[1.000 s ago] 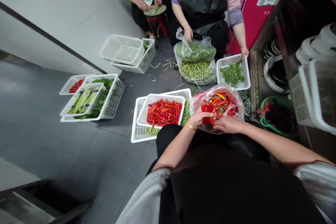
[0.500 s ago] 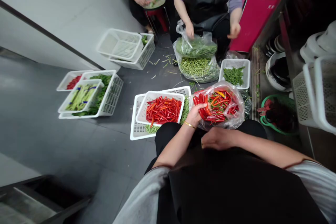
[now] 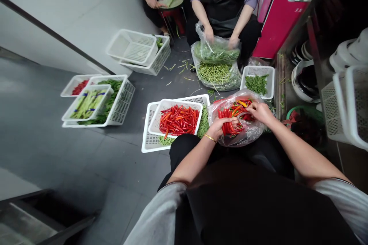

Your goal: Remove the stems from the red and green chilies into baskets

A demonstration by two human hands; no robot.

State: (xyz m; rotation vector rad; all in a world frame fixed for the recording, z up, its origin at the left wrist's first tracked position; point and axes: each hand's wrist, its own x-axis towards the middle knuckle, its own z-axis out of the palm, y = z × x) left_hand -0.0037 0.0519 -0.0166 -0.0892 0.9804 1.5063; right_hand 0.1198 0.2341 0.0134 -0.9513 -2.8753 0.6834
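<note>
A clear plastic bag (image 3: 241, 140) of red and orange chili peppers rests at my knees. My left hand (image 3: 219, 127), with a gold bangle at the wrist, is closed around a bunch of red chili peppers (image 3: 224, 115) at the bag's left side. Over the bag's right side, my right hand (image 3: 261, 113) pinches at a chili pepper among the others; its fingertips partly hide it. Just left of the bag, a white basket (image 3: 153, 124) full of stemless red chili peppers (image 3: 179, 120) sits on a larger white basket (image 3: 146, 146) with green beans (image 3: 203, 122).
Across from me, a co-worker's hands (image 3: 208, 34) are in a bag of green stems (image 3: 215, 74). Another person works at a round stool (image 3: 171, 3). Vegetable baskets (image 3: 122, 103) stand left, a basket of greens (image 3: 271, 69) ahead right. Shelving with crockery (image 3: 304, 80) lines the right.
My right hand has moved up from my lap to the peppers in the bag. My left hand has shifted slightly right and down with its bunch. The co-worker's other hand has reached their bag.
</note>
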